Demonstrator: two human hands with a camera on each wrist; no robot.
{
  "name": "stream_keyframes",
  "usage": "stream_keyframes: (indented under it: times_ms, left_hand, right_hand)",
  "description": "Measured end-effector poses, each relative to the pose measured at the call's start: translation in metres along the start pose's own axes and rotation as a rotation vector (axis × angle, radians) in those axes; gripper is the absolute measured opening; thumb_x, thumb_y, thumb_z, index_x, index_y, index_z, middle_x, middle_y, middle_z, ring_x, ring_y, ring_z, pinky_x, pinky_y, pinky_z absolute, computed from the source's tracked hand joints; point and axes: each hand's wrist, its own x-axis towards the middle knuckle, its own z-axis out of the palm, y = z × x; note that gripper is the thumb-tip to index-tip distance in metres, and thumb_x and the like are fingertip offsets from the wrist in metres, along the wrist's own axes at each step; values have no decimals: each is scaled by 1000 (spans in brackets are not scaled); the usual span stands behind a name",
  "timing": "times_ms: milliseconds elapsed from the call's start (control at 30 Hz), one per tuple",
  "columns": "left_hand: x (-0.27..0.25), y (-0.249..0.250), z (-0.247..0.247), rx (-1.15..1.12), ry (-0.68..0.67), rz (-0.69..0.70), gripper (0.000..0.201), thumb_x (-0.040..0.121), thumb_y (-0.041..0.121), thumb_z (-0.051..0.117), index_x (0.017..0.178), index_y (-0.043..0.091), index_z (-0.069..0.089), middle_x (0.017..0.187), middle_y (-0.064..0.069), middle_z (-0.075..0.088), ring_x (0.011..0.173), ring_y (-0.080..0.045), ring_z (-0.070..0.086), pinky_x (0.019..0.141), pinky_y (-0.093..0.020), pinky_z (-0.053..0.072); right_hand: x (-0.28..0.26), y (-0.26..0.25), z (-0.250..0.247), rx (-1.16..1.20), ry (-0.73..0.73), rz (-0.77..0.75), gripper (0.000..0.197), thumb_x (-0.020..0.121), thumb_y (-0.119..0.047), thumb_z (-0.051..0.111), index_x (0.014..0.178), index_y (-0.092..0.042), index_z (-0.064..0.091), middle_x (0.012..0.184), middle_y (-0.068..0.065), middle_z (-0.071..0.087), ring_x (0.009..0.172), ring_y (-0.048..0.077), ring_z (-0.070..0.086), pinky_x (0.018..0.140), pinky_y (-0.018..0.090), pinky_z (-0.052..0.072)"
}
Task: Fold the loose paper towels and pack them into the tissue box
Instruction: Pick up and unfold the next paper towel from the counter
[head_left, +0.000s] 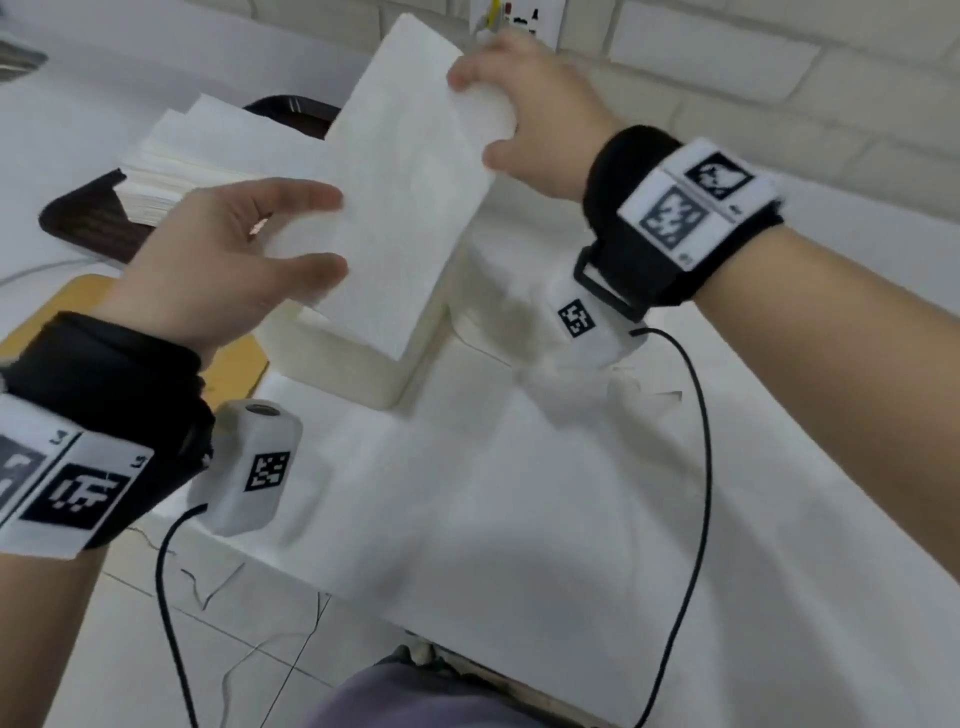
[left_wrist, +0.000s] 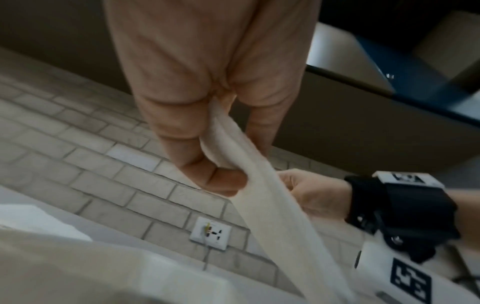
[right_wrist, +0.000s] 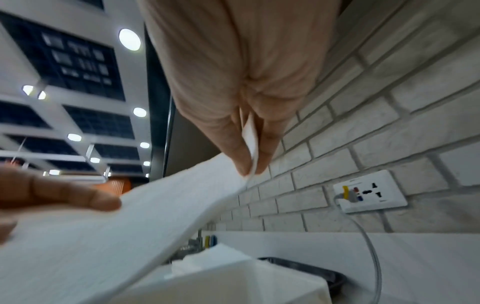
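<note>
At upper left a stack of paper towels (head_left: 171, 166) sits on a dark tray (head_left: 88, 223). In the frame's middle the left hand (head_left: 223, 254) pinches the near edge of a folded paper towel (head_left: 405, 208), held above the white tissue box (head_left: 363, 374); the right hand (head_left: 524, 114) grips its far end at upper right

A black fabric band (head_left: 636, 208) was worn on the right wrist, and a similar black band (head_left: 104, 374) on the left. White plates printed with black square codes (head_left: 696, 202) were fixed on both. A small white camera box (head_left: 249, 467) was attached under each wrist, and a thin black cable (head_left: 698, 467) was connected to it. The forearms were left bare.
</note>
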Motion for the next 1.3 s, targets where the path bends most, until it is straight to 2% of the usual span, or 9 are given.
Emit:
stream_keyframes:
  times_ms: [133,300,433,700,833,967,1133,1233,1300]
  left_hand:
    - [19,-13,-4,218,24,-53,46,81,12,67,121,34,57,111,8,58,96,-14,58,85,-25,41]
    - [54,-26,2,494,-42,-85,53,83,10,64,133,22,49,138,-2,46,123,-22,44,95,-24,32]
    - [63,-38,9,654,-207,-209,54,80,12,69,131,21,51,134,-7,46,119,-26,45,87,-26,33]
    - [64,-40,21,805,-370,-344,55,74,11,77,125,15,56,123,-9,53,97,-22,46,76,-30,40]
    - [63,-33,26,988,-443,-302,42,81,13,70,121,9,59,122,-10,54,108,-27,51,75,-27,38]
    - [64,-30,32,1098,-487,-101,38,90,26,55,127,20,55,137,-4,43,125,-24,38,99,-29,31]
    - [58,-20,45,925,-651,-270,31,95,34,46,118,22,62,109,4,58,103,-17,49,82,-23,31]
    - [57,-18,50,993,-673,-276,34,95,36,42,113,15,62,96,0,59,100,-21,51,83,-25,33]
    - [55,-18,51,1015,-690,-286,37,96,37,40,113,12,61,103,-3,60,103,-23,52,84,-25,33]
  right_hand:
    - [26,-14,33,-28,8,-28,51,85,11,41,131,-8,43,131,10,39,118,20,42,89,13,28]
    - [48,-10,63,3,-18,36,51,81,16,35,128,-1,46,131,14,41,118,24,44,94,20,31]
    - [57,-5,80,-117,-244,11,48,87,10,37,131,-8,47,138,12,37,126,26,38,98,21,26]
    - [65,-7,99,-285,-597,131,49,94,0,39,141,-12,36,148,12,31,132,29,38,106,31,34]
    - [64,-14,110,-376,-660,73,40,94,-5,39,133,-4,47,142,14,40,127,30,43,105,35,38]
    - [61,-22,118,-407,-691,4,35,93,-15,42,127,-14,54,134,8,49,121,26,49,102,38,41]
    - [56,-23,127,-323,-767,53,38,96,-13,40,132,-10,49,133,10,52,123,29,49,98,34,40]
    - [52,-24,117,-234,-704,46,39,98,-11,33,134,-13,48,139,8,47,127,25,45,103,31,36]
    - [50,-17,102,-17,-508,72,41,96,-6,31,130,-16,51,139,4,46,127,21,44,103,28,34]
